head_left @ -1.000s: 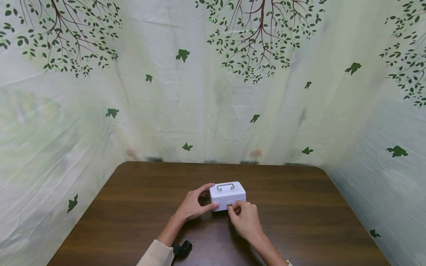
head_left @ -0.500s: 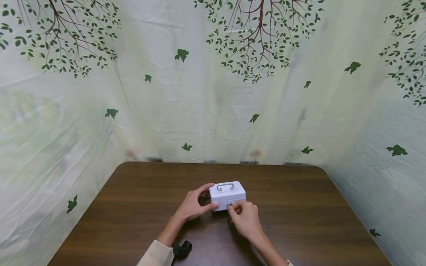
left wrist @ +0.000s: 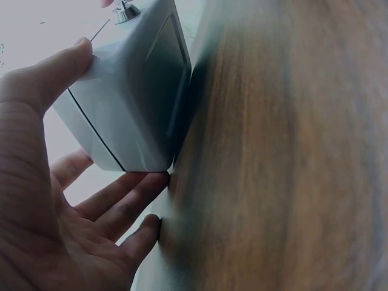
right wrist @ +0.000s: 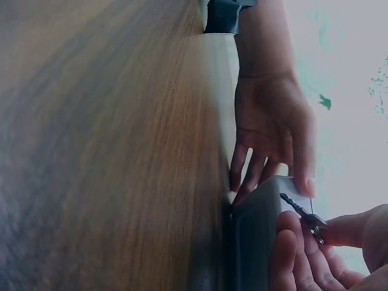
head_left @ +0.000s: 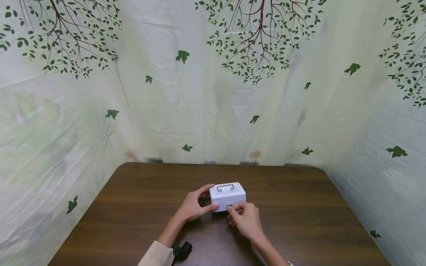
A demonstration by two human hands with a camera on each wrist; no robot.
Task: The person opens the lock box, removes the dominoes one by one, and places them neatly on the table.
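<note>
A small white cash box (head_left: pixel 227 197) with a silver carrying handle (head_left: pixel 226 187) stands on the brown table, lid down. My left hand (head_left: pixel 194 205) grips its left end; in the left wrist view the thumb (left wrist: pixel 70 63) presses the front and the fingers reach behind the box. At the front is a round metal lock (left wrist: pixel 126 12). My right hand (head_left: pixel 245 219) pinches a key at this lock between thumb and forefinger. In the right wrist view a second key (right wrist: pixel 294 205) hangs from the same bunch; the key's tip at the lock is hidden.
The wooden table (head_left: pixel 149 188) extends on all sides of the box. Behind it hangs a pale curtain (head_left: pixel 219 111) printed with branches and leaves. A black strap device (head_left: pixel 182 249) sits at my left wrist.
The right fingers have shifted slightly at the lock, and the hanging key and ring now show below them. The left hand and the box have hardly moved.
</note>
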